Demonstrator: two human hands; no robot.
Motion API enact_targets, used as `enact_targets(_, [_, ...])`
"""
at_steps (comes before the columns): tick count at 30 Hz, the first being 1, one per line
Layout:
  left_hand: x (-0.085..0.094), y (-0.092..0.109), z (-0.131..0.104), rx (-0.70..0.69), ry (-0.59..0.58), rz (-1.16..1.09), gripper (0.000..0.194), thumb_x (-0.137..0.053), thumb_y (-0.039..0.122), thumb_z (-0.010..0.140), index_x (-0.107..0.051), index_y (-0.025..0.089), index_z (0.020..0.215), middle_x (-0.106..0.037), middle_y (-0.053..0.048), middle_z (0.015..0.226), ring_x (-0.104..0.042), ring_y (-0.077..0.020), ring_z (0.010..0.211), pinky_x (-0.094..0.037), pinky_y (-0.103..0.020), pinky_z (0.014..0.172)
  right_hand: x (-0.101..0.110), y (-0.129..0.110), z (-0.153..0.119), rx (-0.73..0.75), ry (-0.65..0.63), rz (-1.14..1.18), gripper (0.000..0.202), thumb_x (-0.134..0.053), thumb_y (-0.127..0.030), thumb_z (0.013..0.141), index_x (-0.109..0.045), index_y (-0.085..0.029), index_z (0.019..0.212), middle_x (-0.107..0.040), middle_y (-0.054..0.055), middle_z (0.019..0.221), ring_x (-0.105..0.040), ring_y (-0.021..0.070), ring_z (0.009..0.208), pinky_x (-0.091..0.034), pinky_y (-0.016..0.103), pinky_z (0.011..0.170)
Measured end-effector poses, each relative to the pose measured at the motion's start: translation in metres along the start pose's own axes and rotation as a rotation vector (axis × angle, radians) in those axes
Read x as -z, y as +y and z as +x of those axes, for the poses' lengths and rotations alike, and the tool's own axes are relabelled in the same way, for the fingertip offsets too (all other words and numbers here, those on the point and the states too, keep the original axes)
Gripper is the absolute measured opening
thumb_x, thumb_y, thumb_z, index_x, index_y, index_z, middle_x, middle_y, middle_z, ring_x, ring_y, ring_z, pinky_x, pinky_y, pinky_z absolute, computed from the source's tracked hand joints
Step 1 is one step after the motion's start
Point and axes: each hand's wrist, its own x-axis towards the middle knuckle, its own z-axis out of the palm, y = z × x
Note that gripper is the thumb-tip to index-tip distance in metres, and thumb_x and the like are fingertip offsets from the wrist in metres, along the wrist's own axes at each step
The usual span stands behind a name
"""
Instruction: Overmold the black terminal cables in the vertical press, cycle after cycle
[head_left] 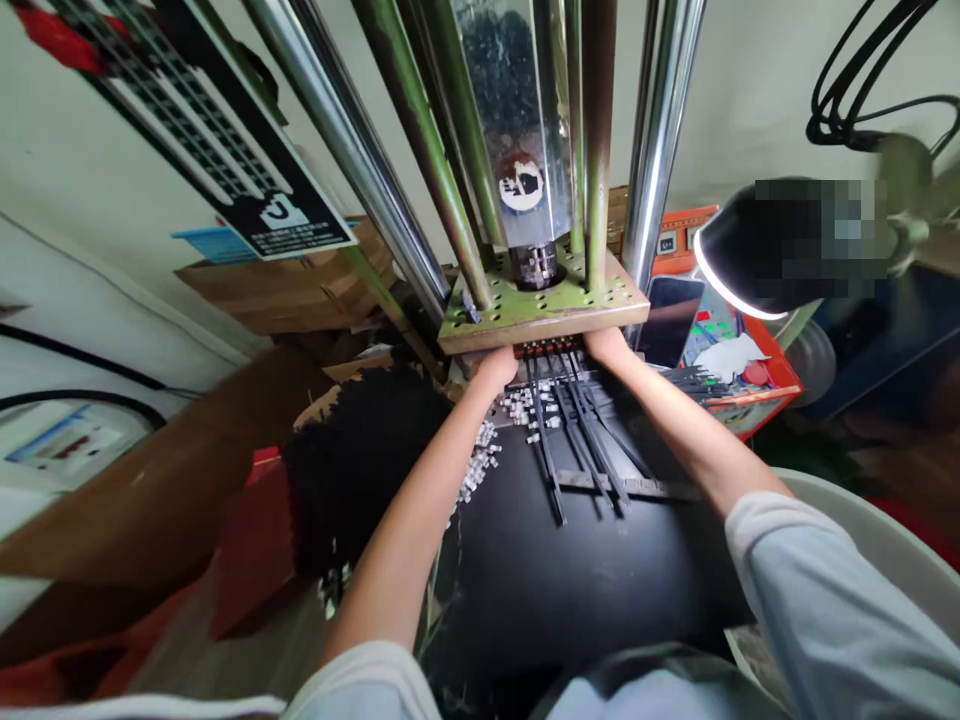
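Note:
Both my hands reach in under the thick green press plate (540, 318). My left hand (499, 366) is at the left end of a low fixture, its fingers hidden beneath the plate. At the fixture's right end is my right hand (607, 346), its fingers out of sight too. Between them several thin black strips (581, 425) stick out toward me from a row of small orange-and-metal parts (549, 348). What either hand grips does not show. Small silvery metal pieces (480, 465) lie in a heap beside my left forearm and under the strips.
A flat metal bar (622, 485) lies across the black tabletop (585, 570). Left stands a large pile of black strips (360, 440) by a dark red box (255, 545). A lit lamp (780, 245) and an orange-red bin (784, 385) are at right. Polished columns (664, 130) flank the press.

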Motion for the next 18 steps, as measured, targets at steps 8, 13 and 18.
enact_targets(8, [-0.014, 0.053, -0.034, -0.273, 0.172, 0.140, 0.045, -0.040, 0.007, 0.086, -0.055, -0.002, 0.128, -0.059, -0.027, 0.128, -0.051, -0.0317, 0.126, -0.030, -0.044, 0.109, 0.065, -0.023, -0.120, 0.147, -0.235, -0.089, 0.033, -0.048, -0.008, 0.089, -0.064, -0.016, 0.116, -0.068, 0.010, 0.117, -0.062, 0.0208, 0.109, -0.047, 0.033, 0.098])
enact_targets(13, [-0.007, 0.050, -0.027, -0.315, 0.123, 0.115, 0.046, -0.044, 0.004, 0.079, -0.058, -0.005, 0.122, -0.064, -0.029, 0.114, -0.059, -0.0322, 0.114, -0.040, -0.043, 0.100, 0.075, -0.027, -0.252, 0.186, -0.275, 0.046, 0.025, -0.050, -0.027, 0.095, -0.059, -0.018, 0.117, -0.069, 0.007, 0.101, -0.064, 0.0187, 0.090, -0.053, 0.030, 0.080])
enact_targets(18, [0.001, 0.049, -0.024, -0.276, 0.037, 0.098, 0.049, -0.047, 0.009, 0.080, -0.056, -0.001, 0.126, -0.061, -0.026, 0.123, -0.056, -0.0312, 0.118, -0.043, -0.039, 0.100, 0.034, -0.018, -0.287, 0.046, 0.065, -0.184, 0.024, -0.048, -0.020, 0.094, -0.058, -0.015, 0.115, -0.063, 0.015, 0.112, -0.059, 0.0268, 0.099, -0.050, 0.041, 0.086])
